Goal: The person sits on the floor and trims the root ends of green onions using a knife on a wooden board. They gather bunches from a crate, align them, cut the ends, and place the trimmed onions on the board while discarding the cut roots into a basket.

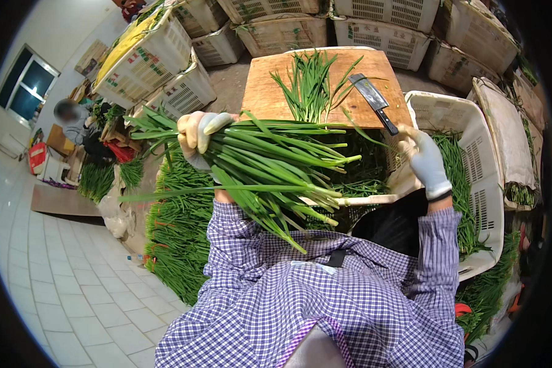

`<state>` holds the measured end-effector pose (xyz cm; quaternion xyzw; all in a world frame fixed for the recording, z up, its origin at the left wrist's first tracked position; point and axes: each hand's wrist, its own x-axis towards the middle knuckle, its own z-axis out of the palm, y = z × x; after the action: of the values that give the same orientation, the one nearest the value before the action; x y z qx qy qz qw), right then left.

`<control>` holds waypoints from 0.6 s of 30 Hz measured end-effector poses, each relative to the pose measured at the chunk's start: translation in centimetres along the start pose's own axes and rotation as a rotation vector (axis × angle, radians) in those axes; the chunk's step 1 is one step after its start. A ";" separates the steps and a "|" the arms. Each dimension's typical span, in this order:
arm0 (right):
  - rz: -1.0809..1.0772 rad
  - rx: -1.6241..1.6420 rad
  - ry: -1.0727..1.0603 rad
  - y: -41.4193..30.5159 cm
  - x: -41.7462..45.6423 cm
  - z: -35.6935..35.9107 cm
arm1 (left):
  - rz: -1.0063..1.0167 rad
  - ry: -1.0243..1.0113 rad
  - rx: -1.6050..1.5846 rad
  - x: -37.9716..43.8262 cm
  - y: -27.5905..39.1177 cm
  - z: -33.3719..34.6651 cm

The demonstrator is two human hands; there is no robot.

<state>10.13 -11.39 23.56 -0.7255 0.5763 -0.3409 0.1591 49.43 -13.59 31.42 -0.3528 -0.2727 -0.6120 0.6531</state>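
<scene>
My left hand (201, 134), in a coated work glove, is closed around a bunch of long flat green leaves, likely garlic chives (267, 158), their pale cut ends pointing right. My gloved right hand (421, 158) is raised near the board's right corner, its fingers bent beside a thin drooping leaf; whether it pinches anything I cannot tell. A wooden board (262, 87) bears a smaller pile of green leaves (309, 87). To the right of that pile lies a cleaver (372, 99), its black handle reaching over the near edge, close to my right fingertips.
Under the board stands a white plastic crate (377, 198) holding greens. Another white crate (480, 184) with greens is at my right. Bundled greens (179, 230) cover the floor at left. Stacked crates (280, 34) line the back. A person (76, 124) sits at far left among greens.
</scene>
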 end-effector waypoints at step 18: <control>-0.001 1.134 -0.722 -15.0 5.4 0.2 | -0.835 0.459 0.913 7.1 -8.5 2.6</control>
<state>21.75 -12.20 34.48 -0.5985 0.2185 -0.3271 0.6980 41.93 -15.88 39.68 0.2347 -0.4726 -0.6963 0.4866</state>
